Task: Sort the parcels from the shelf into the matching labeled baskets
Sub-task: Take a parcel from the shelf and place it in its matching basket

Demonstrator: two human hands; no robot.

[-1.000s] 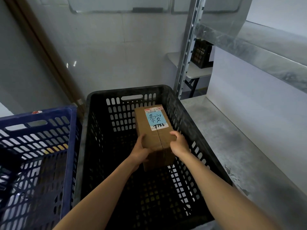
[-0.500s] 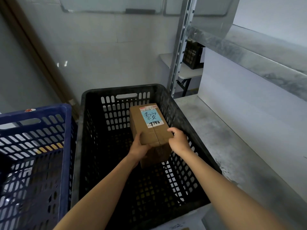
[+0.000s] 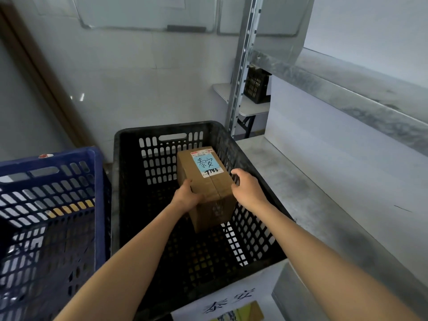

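A brown cardboard parcel (image 3: 209, 188) with a light-blue handwritten label sits low inside the black slotted basket (image 3: 126, 181), near its right wall. My left hand (image 3: 186, 196) still holds the parcel's near left corner. Just right of the parcel, my right hand (image 3: 246, 187) is off the box, fingers spread and curled. A white paper label (image 3: 231, 302) with handwritten characters hangs on the black basket's near wall.
A blue slotted basket (image 3: 95, 181) stands directly left of the black one. On the right run a grey shelf board (image 3: 324, 205) and an upper shelf, carried by a perforated metal upright (image 3: 240, 77). A small black basket (image 3: 256, 88) sits on a white table behind.
The parcel has gone lower into the black basket. My right hand has let go and opened beside it; my left hand keeps its hold. The view has tilted down, revealing the basket's paper label.
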